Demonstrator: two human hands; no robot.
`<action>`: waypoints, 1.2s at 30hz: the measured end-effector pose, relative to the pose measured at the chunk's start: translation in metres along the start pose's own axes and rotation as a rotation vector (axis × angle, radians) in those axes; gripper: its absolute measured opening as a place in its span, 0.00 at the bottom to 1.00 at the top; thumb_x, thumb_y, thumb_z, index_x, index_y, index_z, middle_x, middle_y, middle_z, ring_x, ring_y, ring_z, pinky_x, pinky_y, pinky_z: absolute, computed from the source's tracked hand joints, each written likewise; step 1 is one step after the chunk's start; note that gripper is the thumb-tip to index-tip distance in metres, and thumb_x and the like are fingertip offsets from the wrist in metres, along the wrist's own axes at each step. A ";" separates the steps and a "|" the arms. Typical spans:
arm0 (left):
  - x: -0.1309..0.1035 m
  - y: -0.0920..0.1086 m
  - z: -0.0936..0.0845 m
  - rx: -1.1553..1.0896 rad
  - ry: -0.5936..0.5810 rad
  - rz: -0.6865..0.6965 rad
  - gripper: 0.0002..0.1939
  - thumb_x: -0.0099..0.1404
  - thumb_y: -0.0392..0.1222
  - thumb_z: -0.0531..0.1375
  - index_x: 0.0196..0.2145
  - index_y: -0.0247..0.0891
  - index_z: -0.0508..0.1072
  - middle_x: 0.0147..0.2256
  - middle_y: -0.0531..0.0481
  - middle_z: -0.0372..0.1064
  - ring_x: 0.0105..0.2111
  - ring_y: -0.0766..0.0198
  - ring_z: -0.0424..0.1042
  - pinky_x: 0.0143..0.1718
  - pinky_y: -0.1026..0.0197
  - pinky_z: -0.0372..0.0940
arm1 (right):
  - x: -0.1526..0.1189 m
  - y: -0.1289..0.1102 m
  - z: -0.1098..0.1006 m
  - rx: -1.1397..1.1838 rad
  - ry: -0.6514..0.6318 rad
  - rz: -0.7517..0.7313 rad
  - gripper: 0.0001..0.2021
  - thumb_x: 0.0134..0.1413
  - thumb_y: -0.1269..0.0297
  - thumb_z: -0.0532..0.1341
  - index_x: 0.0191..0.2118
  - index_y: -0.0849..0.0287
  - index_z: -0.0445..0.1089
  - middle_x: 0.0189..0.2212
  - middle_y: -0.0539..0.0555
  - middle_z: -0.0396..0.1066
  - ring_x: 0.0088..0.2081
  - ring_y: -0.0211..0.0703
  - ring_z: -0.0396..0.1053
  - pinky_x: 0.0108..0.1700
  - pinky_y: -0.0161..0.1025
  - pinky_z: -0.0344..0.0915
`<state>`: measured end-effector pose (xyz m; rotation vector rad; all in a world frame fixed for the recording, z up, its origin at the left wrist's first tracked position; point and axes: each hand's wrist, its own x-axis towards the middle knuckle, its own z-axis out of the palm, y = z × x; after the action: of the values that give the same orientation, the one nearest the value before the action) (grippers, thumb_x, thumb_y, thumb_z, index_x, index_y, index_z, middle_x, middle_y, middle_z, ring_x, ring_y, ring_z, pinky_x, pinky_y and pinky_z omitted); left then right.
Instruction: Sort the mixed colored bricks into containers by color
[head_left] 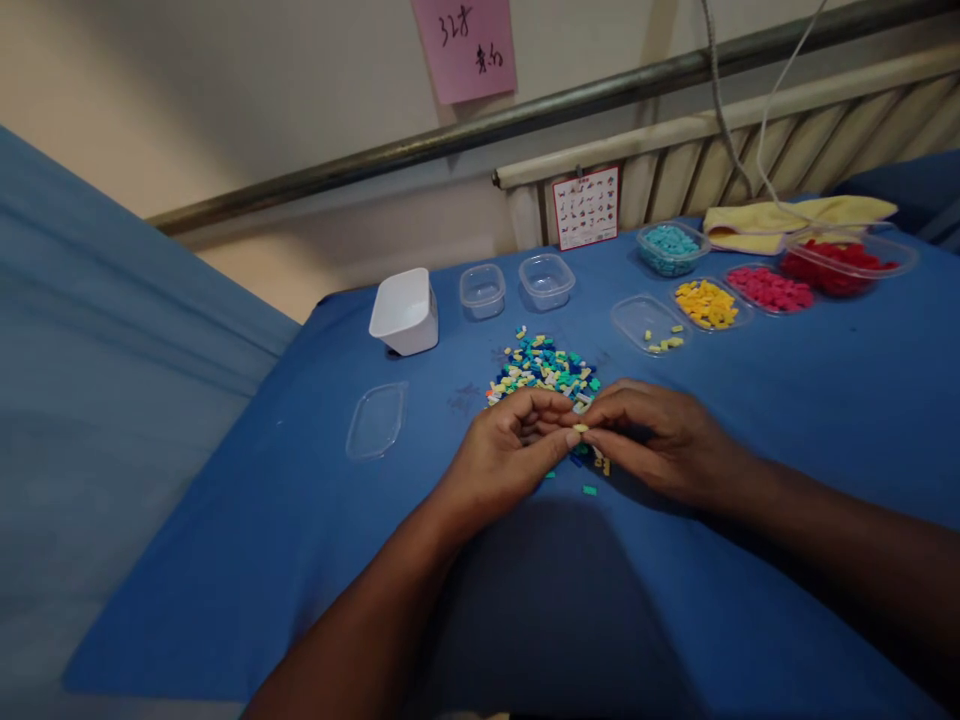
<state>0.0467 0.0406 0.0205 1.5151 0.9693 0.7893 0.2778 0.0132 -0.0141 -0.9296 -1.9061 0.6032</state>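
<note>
In front of the pile of small mixed-colour building blocks [544, 362], my two hands meet fingertip to fingertip. A tiny pale yellow building block [580, 428] is pinched between them. My left hand [506, 445] has its thumb against the block's left side, the other fingers curled behind. My right hand [664, 440] grips the block from the right with thumb and forefinger. Part of the pile is hidden behind my hands. A green block [589, 490] and a few others lie loose just below them.
At the back stand a white tub [405, 312] and two clear containers [482, 292]. A lid with several pale yellow blocks [664, 345] lies right, near trays of yellow blocks [705, 304], pink blocks [771, 288], red blocks [836, 265] and turquoise blocks [670, 245]. Another clear lid [377, 420] lies left.
</note>
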 end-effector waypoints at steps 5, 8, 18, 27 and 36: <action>0.000 0.020 -0.054 0.381 0.181 0.076 0.12 0.69 0.49 0.70 0.44 0.38 0.84 0.40 0.46 0.80 0.39 0.60 0.77 0.41 0.60 0.70 | 0.001 0.008 -0.004 0.141 0.120 0.229 0.03 0.68 0.62 0.68 0.41 0.53 0.75 0.38 0.53 0.80 0.37 0.45 0.78 0.38 0.42 0.74; -0.001 0.023 -0.076 0.511 -0.019 -0.015 0.10 0.71 0.47 0.67 0.41 0.38 0.83 0.39 0.46 0.80 0.39 0.59 0.77 0.41 0.59 0.70 | 0.002 0.017 -0.004 0.192 0.157 0.320 0.06 0.64 0.59 0.70 0.38 0.53 0.75 0.36 0.54 0.80 0.35 0.45 0.77 0.34 0.41 0.74; -0.004 0.014 -0.054 0.954 -0.286 0.134 0.09 0.73 0.38 0.61 0.46 0.41 0.81 0.43 0.46 0.75 0.44 0.56 0.74 0.48 0.55 0.67 | -0.002 0.019 0.000 0.163 0.036 0.261 0.04 0.66 0.61 0.68 0.40 0.53 0.74 0.34 0.50 0.78 0.33 0.43 0.75 0.36 0.40 0.73; -0.002 0.014 -0.037 1.027 -0.247 0.128 0.07 0.71 0.37 0.60 0.44 0.39 0.78 0.44 0.46 0.75 0.41 0.57 0.74 0.42 0.56 0.65 | -0.003 0.014 -0.001 0.015 -0.062 0.097 0.05 0.71 0.66 0.63 0.46 0.53 0.77 0.39 0.51 0.80 0.37 0.42 0.77 0.41 0.40 0.71; 0.000 0.012 -0.029 0.728 -0.105 0.115 0.04 0.69 0.40 0.64 0.39 0.38 0.79 0.37 0.48 0.76 0.36 0.60 0.71 0.39 0.57 0.64 | -0.002 0.010 -0.002 0.004 -0.062 0.076 0.05 0.71 0.66 0.63 0.46 0.53 0.77 0.37 0.52 0.80 0.35 0.43 0.76 0.40 0.41 0.71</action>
<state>0.0227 0.0524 0.0366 2.2267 1.1639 0.4360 0.2842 0.0175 -0.0216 -0.9954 -1.9309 0.6879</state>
